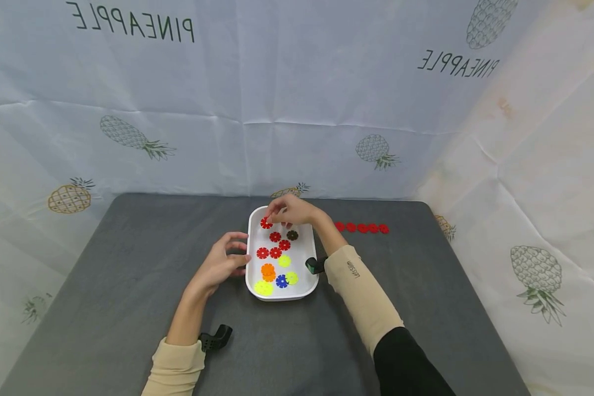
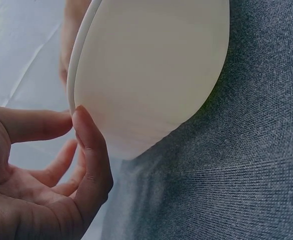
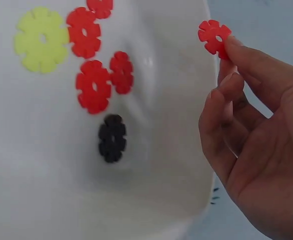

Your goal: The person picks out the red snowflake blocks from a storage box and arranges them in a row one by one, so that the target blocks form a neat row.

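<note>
Two hands are busy at one white tray (image 1: 304,267), which stands on a grey table (image 1: 401,286). From the head view, the right hand (image 1: 293,210) is over the far part of the tray and holds a red disc (image 1: 264,223) near the tray's far left corner. The left hand (image 1: 220,264) is at the left side of the tray. Inside the tray lie several loose red discs (image 1: 284,247), a dark disc (image 1: 292,235), yellow discs (image 1: 263,288), orange discs (image 1: 268,269) and a blue disc (image 1: 280,282). To the right of the tray, a row of red discs (image 1: 362,228) lies on the table; behind the tray hangs a pineapple cloth (image 1: 277,71).

From the left wrist view, the left hand pinches the tray's rim lightly between two digits; its other visible fingers are bent, outside the tray.

From the right wrist view, the right hand grasps the red disc at its fingertips, well apart from the dark disc in the tray.
</note>
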Motion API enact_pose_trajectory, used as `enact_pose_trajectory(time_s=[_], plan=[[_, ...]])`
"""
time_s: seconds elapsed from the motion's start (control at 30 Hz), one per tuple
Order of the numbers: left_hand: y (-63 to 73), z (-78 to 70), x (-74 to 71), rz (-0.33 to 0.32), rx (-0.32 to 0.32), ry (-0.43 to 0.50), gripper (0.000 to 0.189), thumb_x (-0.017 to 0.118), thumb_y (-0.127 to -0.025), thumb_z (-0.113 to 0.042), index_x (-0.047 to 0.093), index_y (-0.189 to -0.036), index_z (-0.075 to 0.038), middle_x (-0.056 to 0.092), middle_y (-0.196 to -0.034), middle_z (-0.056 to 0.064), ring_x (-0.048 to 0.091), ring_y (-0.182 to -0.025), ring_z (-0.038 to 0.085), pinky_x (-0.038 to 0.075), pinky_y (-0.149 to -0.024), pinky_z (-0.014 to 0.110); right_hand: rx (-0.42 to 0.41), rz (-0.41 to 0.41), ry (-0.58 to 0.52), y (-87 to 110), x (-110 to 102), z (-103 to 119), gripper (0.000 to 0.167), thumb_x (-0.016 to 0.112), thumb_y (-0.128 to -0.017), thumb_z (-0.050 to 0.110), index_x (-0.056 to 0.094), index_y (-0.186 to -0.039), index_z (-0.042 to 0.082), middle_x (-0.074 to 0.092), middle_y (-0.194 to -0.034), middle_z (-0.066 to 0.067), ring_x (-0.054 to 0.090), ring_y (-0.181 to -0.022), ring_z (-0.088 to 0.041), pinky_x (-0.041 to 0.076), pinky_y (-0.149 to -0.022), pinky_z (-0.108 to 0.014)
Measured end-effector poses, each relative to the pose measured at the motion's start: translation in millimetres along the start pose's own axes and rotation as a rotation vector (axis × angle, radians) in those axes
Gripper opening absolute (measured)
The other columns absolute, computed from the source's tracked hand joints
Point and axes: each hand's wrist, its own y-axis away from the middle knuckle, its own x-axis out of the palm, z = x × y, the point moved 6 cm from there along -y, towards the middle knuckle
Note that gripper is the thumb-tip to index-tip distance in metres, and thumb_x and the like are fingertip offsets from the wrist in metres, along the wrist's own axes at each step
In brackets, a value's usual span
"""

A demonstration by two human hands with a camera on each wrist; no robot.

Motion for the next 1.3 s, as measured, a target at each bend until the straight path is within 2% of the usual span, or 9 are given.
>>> enact_pose_trajectory(time_s=[0.23,0.4,0.57,0.7,0.87,0.97,1.03,1.2,1.3], plan=[[-1.0,-0.2,0.0,-0.005,0.004,-0.004,0.059,0.068,-0.101,-0.005,0.044,-0.155,-0.006,0.056,-0.136,0.025,0.072,-0.100,0.031,0.066,-0.077,0.034,-0.035,-0.096,-0.052,18.3,-27,-4,0.018,0.071,-0.104,0.015,0.076,-0.119,0.007,0.073,-0.110,-0.019,0.061,-0.077,-0.028,0.062,-0.071,-0.037],[0.4,-0.3,0.0,-0.009,0.007,0.000,0.060,0.069,-0.101,-0.005,0.044,-0.155,-0.006,0.057,-0.135,0.024,0.072,-0.099,0.031,0.066,-0.077,0.034,-0.017,-0.177,-0.117,36.7,-46,-17,0.019,0.070,-0.106,0.017,0.074,-0.122,0.008,0.067,-0.112,-0.029,0.055,-0.073,-0.022,0.061,-0.072,-0.046],[1.0,1.1,0.3,-0.007,0.009,0.013,0.060,0.069,-0.100,-0.005,0.045,-0.155,-0.005,0.057,-0.134,0.024,0.071,-0.098,0.029,0.065,-0.076,0.033,0.007,-0.278,-0.154,56.7,-66,-34,0.021,0.070,-0.106,0.019,0.074,-0.124,0.008,0.067,-0.114,-0.026,0.055,-0.070,-0.020,0.060,-0.076,-0.055],[1.2,1.3,0.6,-0.005,0.010,0.016,0.060,0.069,-0.100,-0.005,0.044,-0.155,-0.006,0.057,-0.135,0.024,0.072,-0.100,0.030,0.065,-0.076,0.033,0.051,-0.333,-0.158,72.4,-78,-52,0.022,0.069,-0.106,0.018,0.073,-0.125,0.006,0.068,-0.109,-0.018,0.056,-0.070,-0.019,0.060,-0.075,-0.050],[1.3,0.8,0.1,-0.005,0.012,0.008,0.061,0.069,-0.101,-0.005,0.044,-0.156,-0.006,0.057,-0.137,0.025,0.072,-0.101,0.031,0.066,-0.077,0.033,0.134,-0.340,-0.113,86.9,-83,-78,0.023,0.069,-0.107,0.018,0.074,-0.125,0.005,0.069,-0.106,-0.022,0.057,-0.069,-0.019,0.055,-0.068,-0.033],[1.5,0.2,-0.1,0.001,0.018,0.006,0.061,0.069,-0.101,-0.005,0.043,-0.156,-0.005,0.056,-0.137,0.025,0.072,-0.101,0.031,0.066,-0.077,0.034,0.169,-0.320,-0.085,90.7,-82,-94,0.024,0.069,-0.107,0.018,0.075,-0.125,0.003,0.069,-0.105,-0.030,0.056,-0.068,-0.019,0.053,-0.066,-0.032],[1.9,-0.3,-0.1,0.006,0.022,0.008,0.061,0.069,-0.101,-0.005,0.043,-0.156,-0.005,0.056,-0.137,0.025,0.071,-0.101,0.030,0.065,-0.078,0.035,0.195,-0.302,-0.069,92.0,-80,-103,0.024,0.069,-0.107,0.017,0.075,-0.126,0.003,0.069,-0.103,-0.029,0.057,-0.068,-0.018,0.053,-0.066,-0.032],[1.9,-1.3,0.0,0.014,0.024,0.012,0.060,0.068,-0.101,-0.005,0.043,-0.156,-0.005,0.056,-0.137,0.026,0.071,-0.101,0.030,0.065,-0.079,0.036,0.289,-0.273,-0.050,94.7,-74,-124,0.025,0.070,-0.106,0.020,0.077,-0.125,0.006,0.069,-0.090,-0.007,0.058,-0.070,-0.015,0.055,-0.065,-0.031],[0.8,-0.8,-0.3,0.013,0.019,0.008,0.060,0.068,-0.101,-0.005,0.043,-0.156,-0.005,0.056,-0.137,0.026,0.071,-0.100,0.029,0.065,-0.078,0.035,0.328,-0.269,-0.047,95.9,-71,-131,0.024,0.071,-0.105,0.021,0.078,-0.124,0.007,0.066,-0.084,0.000,0.055,-0.068,-0.014,0.051,-0.062,-0.030]])
